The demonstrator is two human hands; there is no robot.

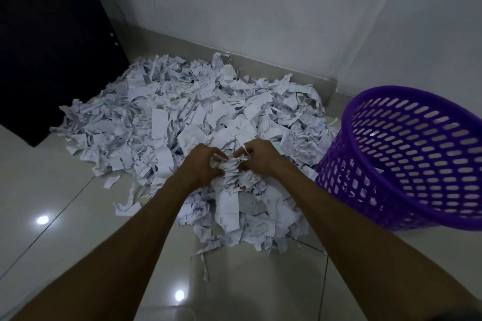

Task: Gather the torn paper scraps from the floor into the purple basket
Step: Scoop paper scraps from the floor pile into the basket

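Your left hand [202, 161] and right hand [258, 156] clench one wad of scraps [232, 172] above the pile of torn paper [182, 117], left of the purple basket [407, 159]. Loose strips (barely pinched) may drop beside the basket's rim.

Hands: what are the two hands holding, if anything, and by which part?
Both hands, left and right, grip one bunch of paper scraps by its opposite sides, above the pile.
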